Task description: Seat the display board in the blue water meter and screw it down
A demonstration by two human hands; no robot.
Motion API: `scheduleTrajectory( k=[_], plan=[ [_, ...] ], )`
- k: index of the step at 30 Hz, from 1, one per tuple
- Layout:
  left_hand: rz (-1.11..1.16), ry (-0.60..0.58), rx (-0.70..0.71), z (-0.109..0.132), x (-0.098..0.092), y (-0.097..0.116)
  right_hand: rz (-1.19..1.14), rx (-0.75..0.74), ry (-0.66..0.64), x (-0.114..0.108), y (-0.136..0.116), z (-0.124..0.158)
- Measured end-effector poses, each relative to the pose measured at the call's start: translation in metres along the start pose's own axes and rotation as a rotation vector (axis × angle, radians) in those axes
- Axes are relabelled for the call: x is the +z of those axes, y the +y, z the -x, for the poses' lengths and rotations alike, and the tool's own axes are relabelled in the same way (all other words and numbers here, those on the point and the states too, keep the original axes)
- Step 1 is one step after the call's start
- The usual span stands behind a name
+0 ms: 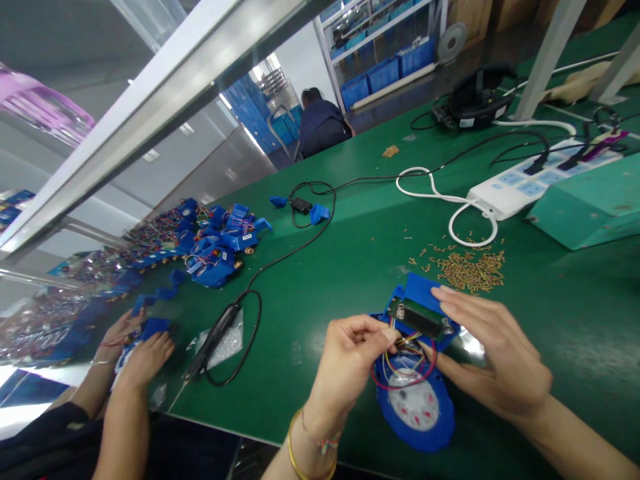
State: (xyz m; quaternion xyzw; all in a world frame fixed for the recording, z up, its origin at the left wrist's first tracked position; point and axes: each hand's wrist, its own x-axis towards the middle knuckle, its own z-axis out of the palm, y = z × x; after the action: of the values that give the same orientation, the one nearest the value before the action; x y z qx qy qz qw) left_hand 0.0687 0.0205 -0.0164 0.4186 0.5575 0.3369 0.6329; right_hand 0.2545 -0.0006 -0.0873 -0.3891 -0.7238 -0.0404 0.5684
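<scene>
Green matting covers the long workbench point(350, 267), which runs back toward shelving stacked with blue bins point(385, 70) and a seated person point(320, 123) facing away. Slanting across the upper left is a pale metal frame rail point(165, 100). At the bench's right edge sits a teal metal box point(590, 200), and just beside it a white power strip point(530, 180) whose white cord loops over the mat. To the left lies a heap of blue housings with coloured wires point(215, 243), well apart from the person's hands; a co-worker's hands point(135, 350) rest on another blue part at the near left edge. A black cable with a pen-like tool point(215, 337) curls between the two workers.

Near the front edge lies the blue meter housing point(415, 400), its round dial facing up, with a hinged blue cover and a dark circuit board raised at its far end. The left hand point(345, 367) is pinched — thumb and forefinger closed on the thin coloured wires point(405, 350) coming off the board. The right hand point(490, 353) has fingers extended and together, lying against the cover, thumb under the board. Behind it, a scatter of small brass pins point(470, 270).
</scene>
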Motion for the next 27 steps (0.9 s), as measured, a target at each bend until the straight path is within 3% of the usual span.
scheduleTrajectory(
  k=[12,27],
  plan=[
    [0.073,0.049,0.089,0.004,0.001,-0.013,-0.034,0.08,-0.002,0.002,-0.001,0.001],
    [0.013,0.144,0.146,0.007,0.004,-0.012,-0.021,0.095,-0.012,0.002,0.0,0.004]
  ],
)
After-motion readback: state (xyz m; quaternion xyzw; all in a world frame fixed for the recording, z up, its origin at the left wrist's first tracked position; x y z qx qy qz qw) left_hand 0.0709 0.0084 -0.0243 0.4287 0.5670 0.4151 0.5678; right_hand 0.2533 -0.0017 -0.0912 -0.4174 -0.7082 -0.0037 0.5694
